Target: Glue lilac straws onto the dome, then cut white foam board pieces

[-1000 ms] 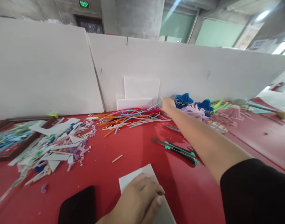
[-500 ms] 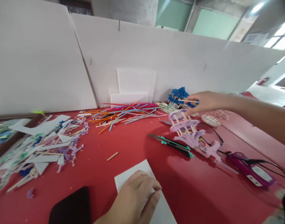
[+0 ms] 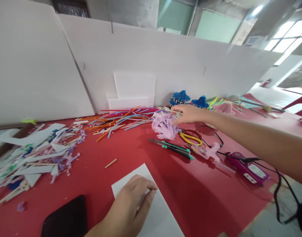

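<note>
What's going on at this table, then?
Someone is working with bare hands at a red table. Their right hand is reaching out and holds a purple fringed model, while their left hand rests on a white board. A cutter and a pink glue gun lie nearby. Loose coloured strips are spread behind, and a heap of scraps sits on the left.

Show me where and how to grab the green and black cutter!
I'd grip the cutter by its handle's right end, with the hand coming from the near right side. It lies flat and slanted, and its bare metal blade sticks out at the left end, so fingers should stay away from there.
</note>
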Demonstrator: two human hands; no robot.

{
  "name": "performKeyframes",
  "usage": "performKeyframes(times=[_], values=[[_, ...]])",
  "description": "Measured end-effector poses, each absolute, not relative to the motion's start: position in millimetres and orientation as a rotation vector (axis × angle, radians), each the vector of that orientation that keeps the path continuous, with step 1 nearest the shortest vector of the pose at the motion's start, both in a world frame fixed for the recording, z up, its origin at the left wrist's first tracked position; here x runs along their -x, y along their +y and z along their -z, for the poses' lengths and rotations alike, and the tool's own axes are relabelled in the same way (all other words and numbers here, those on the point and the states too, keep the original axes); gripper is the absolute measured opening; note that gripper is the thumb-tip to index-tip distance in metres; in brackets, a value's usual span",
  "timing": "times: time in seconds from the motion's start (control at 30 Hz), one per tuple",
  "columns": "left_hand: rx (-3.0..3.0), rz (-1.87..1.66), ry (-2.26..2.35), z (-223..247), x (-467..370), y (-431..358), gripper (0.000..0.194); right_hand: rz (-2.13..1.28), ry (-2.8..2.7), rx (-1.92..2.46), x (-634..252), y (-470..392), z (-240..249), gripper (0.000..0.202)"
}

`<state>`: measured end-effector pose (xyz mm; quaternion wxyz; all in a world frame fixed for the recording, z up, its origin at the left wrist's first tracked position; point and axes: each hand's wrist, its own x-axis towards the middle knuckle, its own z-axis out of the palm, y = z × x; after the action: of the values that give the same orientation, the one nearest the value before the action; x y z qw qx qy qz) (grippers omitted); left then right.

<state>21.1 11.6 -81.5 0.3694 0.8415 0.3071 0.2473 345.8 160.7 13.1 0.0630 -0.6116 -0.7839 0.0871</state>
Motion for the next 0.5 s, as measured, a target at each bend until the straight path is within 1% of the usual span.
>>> performKeyframes(times=[0.13,0.3,0.37,0.5], values=[[-2.142,-0.65,0.824,78.8,-21.5,12.3,0.018,-0.343,-2.315,1.819,-334.1,177.0,-10.3,0.042],[-2.138,-0.648,0.845,77.5,-20.5,13.5,0.017,-0.628,-2.138,1.862,-330.8,191.1,-2.7,0.021],[-2.137,-0.64,0.84,77.5,-20.2,13.6,0.017,-0.758,-1.996,1.902,-334.2,196.4,0.5,0.023],[-2.13,-0.637,0.833,78.3,-20.1,14.4,0.018,-0.938,-1.583,1.891,-352.8,205.0,3.0,0.032]])
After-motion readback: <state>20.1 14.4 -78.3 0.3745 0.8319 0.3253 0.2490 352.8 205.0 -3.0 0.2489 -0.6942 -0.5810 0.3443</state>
